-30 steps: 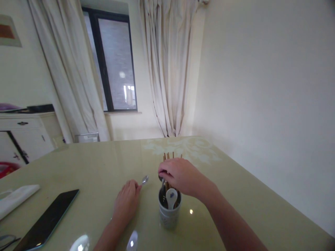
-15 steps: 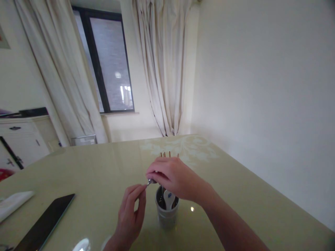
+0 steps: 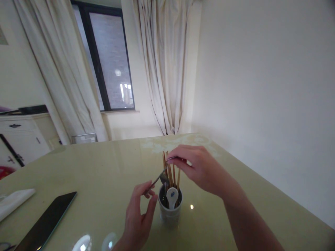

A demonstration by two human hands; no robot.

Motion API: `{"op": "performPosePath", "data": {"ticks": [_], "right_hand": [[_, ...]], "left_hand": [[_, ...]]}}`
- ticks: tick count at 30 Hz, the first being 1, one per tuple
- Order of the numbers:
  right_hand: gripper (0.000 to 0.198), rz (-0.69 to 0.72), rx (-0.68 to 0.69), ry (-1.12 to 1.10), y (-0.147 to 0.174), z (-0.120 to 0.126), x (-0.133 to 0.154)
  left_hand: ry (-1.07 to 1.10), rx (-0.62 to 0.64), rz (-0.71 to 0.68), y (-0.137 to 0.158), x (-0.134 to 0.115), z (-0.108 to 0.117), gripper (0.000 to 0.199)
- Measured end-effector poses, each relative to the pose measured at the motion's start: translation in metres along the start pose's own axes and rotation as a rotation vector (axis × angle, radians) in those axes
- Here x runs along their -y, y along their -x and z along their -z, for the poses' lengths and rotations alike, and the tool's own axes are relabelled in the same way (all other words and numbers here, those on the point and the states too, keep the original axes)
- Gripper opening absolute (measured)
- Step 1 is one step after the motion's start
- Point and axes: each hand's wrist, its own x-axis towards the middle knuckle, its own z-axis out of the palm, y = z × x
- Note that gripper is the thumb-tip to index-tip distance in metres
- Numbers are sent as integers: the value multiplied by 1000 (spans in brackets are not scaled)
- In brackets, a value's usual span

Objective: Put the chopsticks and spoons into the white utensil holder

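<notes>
My right hand (image 3: 197, 165) pinches the upper end of a slim metal spoon (image 3: 159, 177), its head partly hidden by the fingers. The spoon slants down leftward to my left hand (image 3: 140, 207), whose curled fingers are at its lower end while the thumb stays apart. Just below and between the hands stands a grey cup (image 3: 170, 217). Inside it are several wooden chopsticks (image 3: 174, 174), a white ceramic spoon (image 3: 172, 196) with a blue mark, and a darker metal spoon (image 3: 164, 179) leaning left.
The cup stands on a glossy greenish table (image 3: 110, 170). A black tablet-like slab (image 3: 48, 219) and a white object (image 3: 17, 200) lie at the left. A wall (image 3: 261, 104) borders the table's right side; curtains (image 3: 167, 69) hang beyond the far edge.
My right hand has moved up and right, exposing the chopsticks and more of the metal spoon. My left hand has shifted slightly right, its thumb spreading away from the fingers.
</notes>
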Motion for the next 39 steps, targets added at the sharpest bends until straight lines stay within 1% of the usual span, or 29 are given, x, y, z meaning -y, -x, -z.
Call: {"op": "performPosePath", "data": {"ticks": [2,4,7,10,12,16,18,21,23,26,28,29,31,33,35,37,39], "right_hand": [[16,-43,-90,27,7,18,-4],[20,-74,-118,70,13,32,-7],[22,-110,-92,121,20,42,-8],[22,-133,-48,136,21,43,-5],[22,-144,-6,134,20,41,-2],[24,-176,151,141,17,33,0],[27,-192,213,161,16,27,-2],[29,-223,258,219,15,15,-7],[26,-243,281,241,14,7,-12],[19,-283,325,235,12,-4,-17],[15,-318,333,230,12,-4,-15],[14,-327,315,232,13,-1,-12],[15,-319,233,233,15,9,-3],[23,-281,113,225,18,22,7],[30,-257,7,199,21,30,12],[35,-266,-73,165,24,27,7],[35,-308,-144,127,31,11,-6]], "left_hand": [[76,104,99,3,1,-3,46],[177,218,172,7,2,-6,64],[292,360,264,12,4,-12,86],[319,451,324,16,4,-16,93],[324,445,321,17,4,-17,95],[296,400,316,19,6,-18,98],[284,400,330,19,8,-18,99],[267,413,344,19,8,-16,98],[255,410,340,19,7,-16,98],[250,373,334,19,5,-18,97],[249,338,342,19,4,-19,97],[250,322,349,19,4,-20,96],[259,315,357,18,2,-21,93],[277,355,342,15,2,-22,89],[300,394,311,12,2,-21,86],[320,406,295,8,2,-19,85],[329,402,303,6,2,-19,84]]}}
